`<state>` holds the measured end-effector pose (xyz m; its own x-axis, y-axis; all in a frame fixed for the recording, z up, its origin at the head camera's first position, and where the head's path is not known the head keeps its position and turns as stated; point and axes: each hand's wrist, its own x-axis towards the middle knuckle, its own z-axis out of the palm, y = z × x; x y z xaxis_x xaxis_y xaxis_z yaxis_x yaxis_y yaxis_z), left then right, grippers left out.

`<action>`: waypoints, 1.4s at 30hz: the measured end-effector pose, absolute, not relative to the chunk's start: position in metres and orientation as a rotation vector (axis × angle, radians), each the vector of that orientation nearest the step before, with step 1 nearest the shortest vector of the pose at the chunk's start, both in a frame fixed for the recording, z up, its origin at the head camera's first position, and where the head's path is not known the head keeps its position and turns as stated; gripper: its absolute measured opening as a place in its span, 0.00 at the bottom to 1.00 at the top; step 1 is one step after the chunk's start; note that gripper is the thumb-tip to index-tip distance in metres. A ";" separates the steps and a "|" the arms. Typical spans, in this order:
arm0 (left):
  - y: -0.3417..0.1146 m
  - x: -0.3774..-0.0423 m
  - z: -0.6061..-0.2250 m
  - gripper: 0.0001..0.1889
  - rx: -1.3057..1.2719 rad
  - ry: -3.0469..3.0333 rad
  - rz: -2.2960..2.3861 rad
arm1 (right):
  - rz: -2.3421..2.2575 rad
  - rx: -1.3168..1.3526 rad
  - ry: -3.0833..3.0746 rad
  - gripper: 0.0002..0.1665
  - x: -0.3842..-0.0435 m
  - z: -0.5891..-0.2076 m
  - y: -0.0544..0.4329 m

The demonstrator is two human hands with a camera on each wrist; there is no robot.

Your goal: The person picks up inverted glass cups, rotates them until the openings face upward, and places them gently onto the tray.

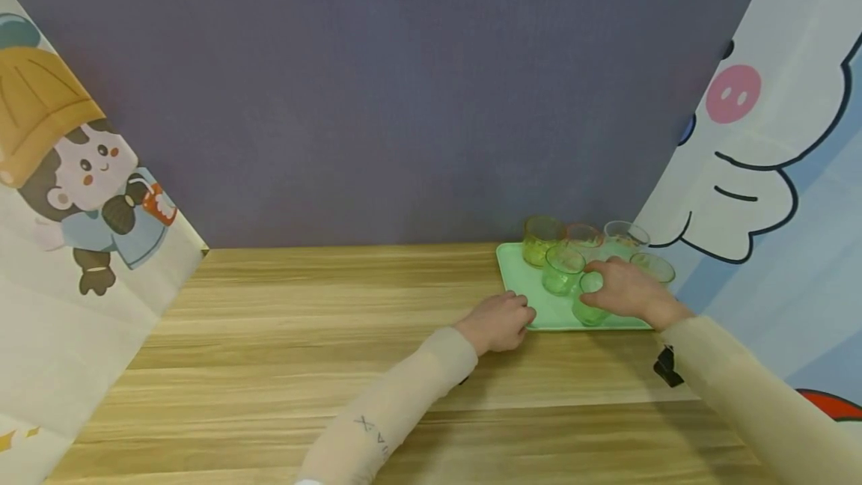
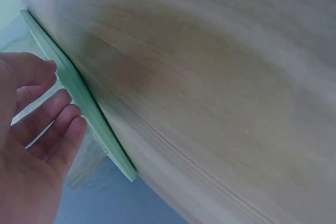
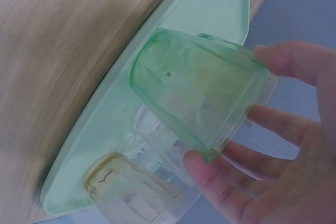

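Observation:
My right hand (image 1: 628, 290) holds a translucent green cup (image 3: 191, 85) near its rim, thumb on one side and fingers on the other. That cup stands upright at the front of a pale green tray (image 1: 552, 311). Beside the tray's front left corner is my left hand (image 1: 500, 320), its fingers loosely bent and nothing gripped between them. In the left wrist view the fingertips (image 2: 77, 124) lie close to the tray edge; whether they touch it I cannot tell. A second green cup (image 1: 560, 279) stands just behind the held one.
Around the back and right of the tray stand a yellow cup (image 1: 541, 245), a pink-rimmed cup (image 1: 584, 236), a clear cup (image 1: 626, 233) and an amber-tinted cup (image 3: 118, 187). The wooden table (image 1: 303, 320) meets a dark grey back wall (image 1: 404, 96); printed cartoon panels (image 1: 774, 133) flank it.

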<state>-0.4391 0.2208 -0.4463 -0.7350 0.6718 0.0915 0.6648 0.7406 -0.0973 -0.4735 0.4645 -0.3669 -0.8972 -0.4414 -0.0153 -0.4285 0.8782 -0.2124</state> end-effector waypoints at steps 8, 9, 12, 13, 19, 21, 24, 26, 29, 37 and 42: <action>0.225 -0.440 -0.444 0.07 -1.070 -2.848 0.117 | -0.324 -0.709 2.964 0.36 -0.477 -0.365 0.462; 0.226 -0.441 -0.444 0.07 -1.068 -2.849 0.120 | -0.321 -0.711 2.963 0.36 -0.478 -0.365 0.462; 0.228 -0.441 -0.446 0.08 -1.066 -2.849 0.140 | -0.312 -0.713 2.958 0.37 -0.479 -0.366 0.463; 0.229 -0.445 -0.445 0.08 -1.059 -2.850 0.147 | -0.311 -0.722 2.955 0.37 -0.483 -0.366 0.463; 0.234 -0.463 -0.445 0.08 -1.012 -2.868 0.179 | -0.301 -0.751 2.912 0.38 -0.507 -0.361 0.465; 0.236 -0.469 -0.445 0.09 -0.995 -2.879 0.181 | -0.299 -0.757 2.896 0.38 -0.515 -0.359 0.465; 0.238 -0.478 -0.445 0.09 -0.971 -2.896 0.163 | -0.296 -0.775 2.884 0.39 -0.527 -0.357 0.467; 0.238 -0.483 -0.443 0.07 -0.957 -2.910 0.124 | -0.296 -0.789 2.880 0.39 -0.534 -0.357 0.468; 0.234 -0.482 -0.440 0.04 -0.940 -2.919 0.048 | -0.303 -0.809 2.875 0.40 -0.537 -0.358 0.468; 0.217 -0.480 -0.425 0.04 -0.909 -2.891 -0.066 | -0.233 -0.809 2.918 0.39 -0.529 -0.356 0.461; 0.205 -0.476 -0.418 0.05 -0.896 -2.891 -0.088 | -0.223 -0.851 2.990 0.36 -0.520 -0.355 0.451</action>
